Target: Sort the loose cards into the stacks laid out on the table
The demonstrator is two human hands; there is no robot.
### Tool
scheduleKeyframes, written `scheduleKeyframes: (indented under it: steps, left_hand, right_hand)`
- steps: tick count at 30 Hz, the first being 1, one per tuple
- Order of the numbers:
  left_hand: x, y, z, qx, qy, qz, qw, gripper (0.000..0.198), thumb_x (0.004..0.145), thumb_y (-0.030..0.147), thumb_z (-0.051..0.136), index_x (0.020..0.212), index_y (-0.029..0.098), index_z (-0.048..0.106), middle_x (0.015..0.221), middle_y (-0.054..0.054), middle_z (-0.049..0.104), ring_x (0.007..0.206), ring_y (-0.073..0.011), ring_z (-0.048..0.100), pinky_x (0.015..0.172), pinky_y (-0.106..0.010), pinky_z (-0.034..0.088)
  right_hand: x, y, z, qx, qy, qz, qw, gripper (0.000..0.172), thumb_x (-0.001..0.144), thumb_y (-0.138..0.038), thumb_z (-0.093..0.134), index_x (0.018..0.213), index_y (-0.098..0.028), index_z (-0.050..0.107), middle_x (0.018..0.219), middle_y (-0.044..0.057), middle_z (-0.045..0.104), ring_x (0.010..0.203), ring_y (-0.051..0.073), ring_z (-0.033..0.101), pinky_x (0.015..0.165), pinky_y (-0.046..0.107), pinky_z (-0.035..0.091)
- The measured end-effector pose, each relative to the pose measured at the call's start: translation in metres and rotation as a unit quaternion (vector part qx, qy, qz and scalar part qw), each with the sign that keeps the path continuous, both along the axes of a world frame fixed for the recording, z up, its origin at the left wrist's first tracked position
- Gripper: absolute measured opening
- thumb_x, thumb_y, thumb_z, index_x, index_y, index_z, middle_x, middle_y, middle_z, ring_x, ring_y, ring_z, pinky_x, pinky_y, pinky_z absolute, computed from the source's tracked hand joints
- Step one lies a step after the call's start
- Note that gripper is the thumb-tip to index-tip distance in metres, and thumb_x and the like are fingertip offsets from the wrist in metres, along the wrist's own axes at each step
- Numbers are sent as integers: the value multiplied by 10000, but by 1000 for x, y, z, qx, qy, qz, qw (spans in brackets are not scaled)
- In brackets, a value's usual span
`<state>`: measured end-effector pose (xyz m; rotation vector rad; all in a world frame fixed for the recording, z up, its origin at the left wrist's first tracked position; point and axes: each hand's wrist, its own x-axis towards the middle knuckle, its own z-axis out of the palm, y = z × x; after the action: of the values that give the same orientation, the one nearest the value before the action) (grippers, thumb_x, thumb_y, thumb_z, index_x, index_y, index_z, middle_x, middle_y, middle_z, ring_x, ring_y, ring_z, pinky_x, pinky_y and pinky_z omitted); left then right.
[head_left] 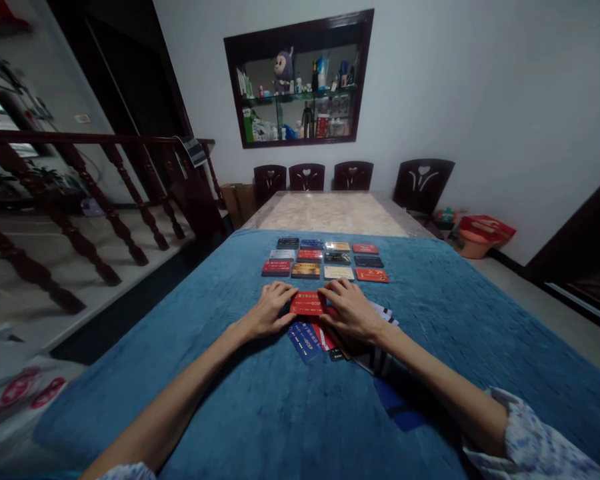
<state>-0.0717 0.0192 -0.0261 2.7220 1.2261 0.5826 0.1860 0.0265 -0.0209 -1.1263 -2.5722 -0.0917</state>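
A red bank card [309,303] with pale lettering lies face up between my hands. My left hand [271,309] pinches its left edge, thumb at the lower corner. My right hand [353,311] closes on its right side, covering part of the card. Under and below it spreads a loose heap of cards, among them a blue card [304,341] lettered DCEP. Part of that heap is hidden by my right hand and forearm. Just beyond my fingers, several cards or small stacks sit in three rows, including a gold one [306,271] and a white one [339,273].
A blue cloth [220,400] covers the near part of the long table. Near my right forearm lies another blue card [397,405]. Dark chairs [307,177] stand at the far end. A wooden railing [125,200] runs along the left, with a white plastic bag [25,393] below.
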Motion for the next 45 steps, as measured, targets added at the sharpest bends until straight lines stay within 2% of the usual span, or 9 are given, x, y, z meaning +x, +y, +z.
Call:
scheduleKeyframes:
  steps: [10,16,24,30,36,45]
  left_hand:
    - [4,28,19,-27,40,25,998,477,861,264,608,1326,191,532,1306,-142,561,1227,-313,450,1029,-523,355]
    - [13,52,30,-18,68,48,996,466,854,242,609,1313,215,534,1328,-131,553,1249,-317,445,1051,-541,332]
    - [29,92,46,-5,132,98,986,402,845,242,607,1242,207,554,1290,-115,564,1216,-307,453,1000,-505,361]
    - [36,119,54,-5,158,121,980,430,836,263,576,1260,194,546,1288,-129,561,1208,-313,447,979,-499,374]
    - [42,144,54,-22,179,142,973,439,806,219,557,1244,190,569,1294,-137,557,1213,-324,437,964,-507,388]
    - [44,179,38,-45,196,165,966,453,801,259,580,1253,217,586,1317,-141,563,1238,-345,435,972,-533,389]
  right_hand:
    - [2,33,10,-33,-19,8,999,471,869,-472,648,1241,-183,625,1183,143,591,1098,293,473,893,418,433]
    - [2,52,28,-46,-38,-17,998,475,867,-460,664,1255,-189,621,1190,143,585,1086,290,480,865,396,442]
    - [-3,96,53,-46,-98,-35,994,350,853,-416,677,1111,-180,667,1179,145,594,1117,301,499,887,370,414]
    - [-8,126,60,-59,-131,-74,987,349,863,-427,657,1102,-173,676,1161,153,614,1101,313,516,813,328,410]
    - [-14,151,57,-83,-141,-109,980,382,855,-444,640,1149,-201,665,1248,162,587,1171,338,498,832,360,450]
    - [-26,175,55,-111,-181,-132,968,445,818,-420,660,1214,-218,664,1303,171,596,1245,366,485,907,430,470]
